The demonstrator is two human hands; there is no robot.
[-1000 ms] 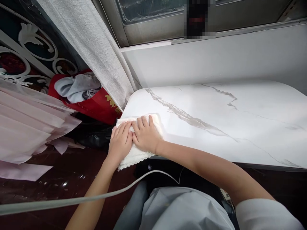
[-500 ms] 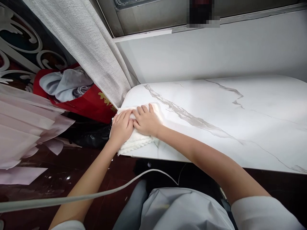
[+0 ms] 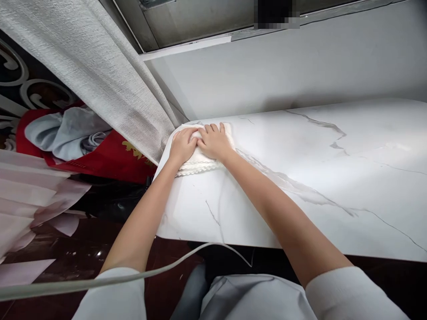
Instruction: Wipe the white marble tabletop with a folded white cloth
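The left hand and right hand lie on a white cloth at the counter's far left corner, fingers extended, slightly spread.

both hands press a white cloth onto the table.

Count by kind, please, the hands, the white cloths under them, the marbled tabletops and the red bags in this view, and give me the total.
Hands: 2 (left hand, right hand)
White cloth: 1
Marbled tabletop: 1
Red bag: 1
Total: 5
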